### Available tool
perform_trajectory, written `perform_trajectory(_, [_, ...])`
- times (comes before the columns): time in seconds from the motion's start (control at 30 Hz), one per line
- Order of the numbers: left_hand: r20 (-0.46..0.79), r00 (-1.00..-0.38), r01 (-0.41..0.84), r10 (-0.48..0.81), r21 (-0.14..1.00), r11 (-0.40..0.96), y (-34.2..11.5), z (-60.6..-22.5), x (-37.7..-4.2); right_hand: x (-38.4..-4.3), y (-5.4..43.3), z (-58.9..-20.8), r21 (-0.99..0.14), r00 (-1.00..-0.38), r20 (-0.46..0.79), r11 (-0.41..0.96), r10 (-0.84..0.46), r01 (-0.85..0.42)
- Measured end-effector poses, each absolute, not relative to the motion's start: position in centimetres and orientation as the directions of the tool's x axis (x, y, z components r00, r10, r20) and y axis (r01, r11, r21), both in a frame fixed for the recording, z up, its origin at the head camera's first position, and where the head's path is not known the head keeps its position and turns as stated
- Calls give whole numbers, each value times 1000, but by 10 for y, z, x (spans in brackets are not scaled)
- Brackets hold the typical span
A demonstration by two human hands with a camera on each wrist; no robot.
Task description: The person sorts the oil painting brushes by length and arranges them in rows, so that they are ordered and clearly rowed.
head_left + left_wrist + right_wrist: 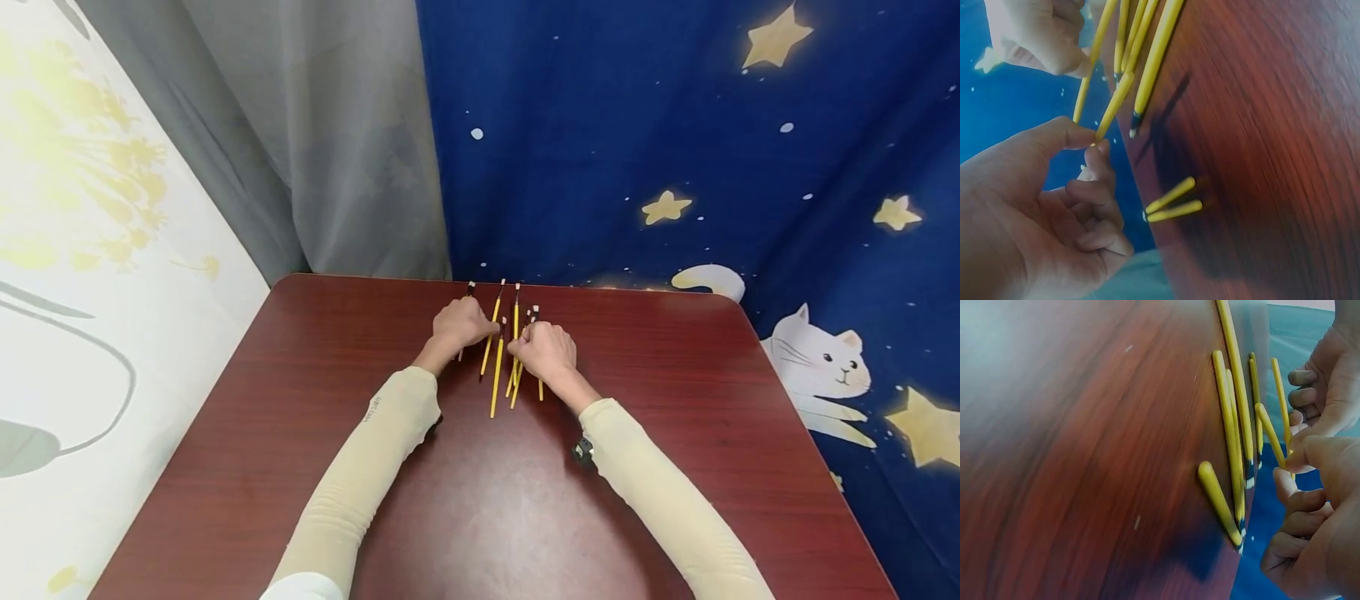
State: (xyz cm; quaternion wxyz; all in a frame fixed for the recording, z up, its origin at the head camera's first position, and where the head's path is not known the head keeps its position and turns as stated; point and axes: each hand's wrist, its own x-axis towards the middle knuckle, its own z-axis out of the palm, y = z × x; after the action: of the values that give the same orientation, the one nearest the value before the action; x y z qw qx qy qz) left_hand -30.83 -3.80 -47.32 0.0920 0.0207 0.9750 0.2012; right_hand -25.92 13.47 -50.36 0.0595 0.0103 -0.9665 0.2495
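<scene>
My left hand (460, 323) pinches a thin yellow-handled paintbrush (1114, 107) between thumb and index finger, its other fingers curled in. Close by on the right, my right hand (546, 348) likewise pinches another yellow paintbrush (1271, 434) with thumb and forefinger. Between the hands lies a loose paintbrush (497, 379) with its pale bristle tip pointing to the far edge. Several more yellow paintbrushes (1227, 425) rest under and around the right hand, some crossing. Two others (1175, 211) lie beneath the left hand, mostly hidden by it in the head view.
The dark red wooden table (480, 500) ends just beyond the brushes' tips. Behind it hang a grey curtain (360, 150) and a blue star-patterned curtain (585, 150). A white patterned cloth (112, 208) is at the left.
</scene>
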Motion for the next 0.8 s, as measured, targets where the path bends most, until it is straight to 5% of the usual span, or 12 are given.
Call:
perform_trajectory(0.37, [-195,-980,-61,32,454,889,-64,-478,-323,-280,96,-506,-527,-986,164,846,12,-77])
perform_trajectory(0.8, [-201,-980,-89,-1,431,898,-65,-475,-330,-295,74,-509,-447,-999,39,894,21,2])
